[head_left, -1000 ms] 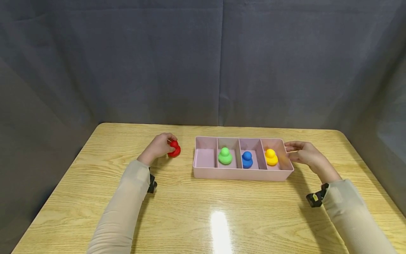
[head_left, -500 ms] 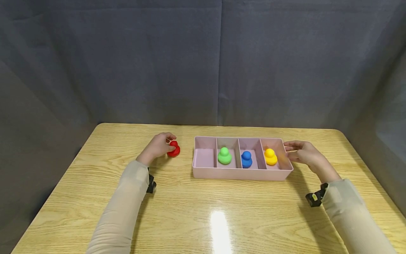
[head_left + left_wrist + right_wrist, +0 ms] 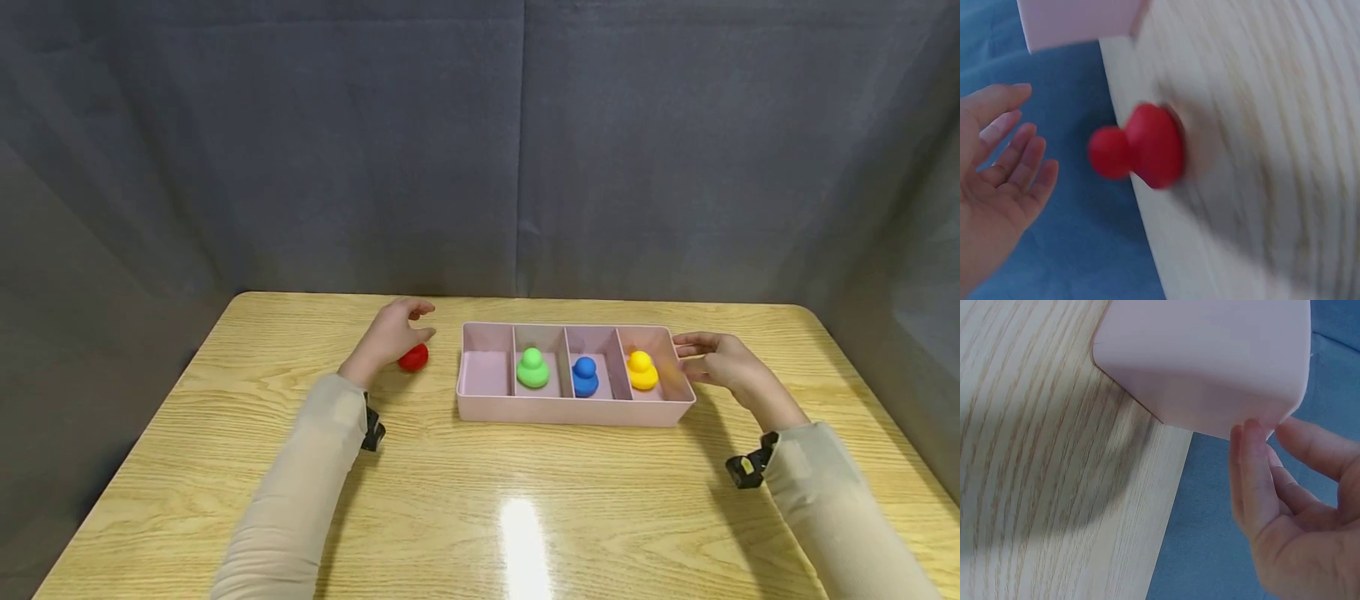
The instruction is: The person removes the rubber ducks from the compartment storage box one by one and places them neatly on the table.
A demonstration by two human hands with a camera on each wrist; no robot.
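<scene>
Toward the desk's [image 3: 225,467] far left, a small red rubber duck [image 3: 413,357] sits free beneath the left hand's [image 3: 392,333] spread fingers; probably light and squashy, best pinched at its body.

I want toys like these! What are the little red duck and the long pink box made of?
The little red duck looks like soft rubber or vinyl: smooth, rounded, matte, one solid colour. The long pink box with four compartments looks like hard plastic: thin straight walls, rounded corners, dull even finish. Neither is certain from looks alone.
</scene>
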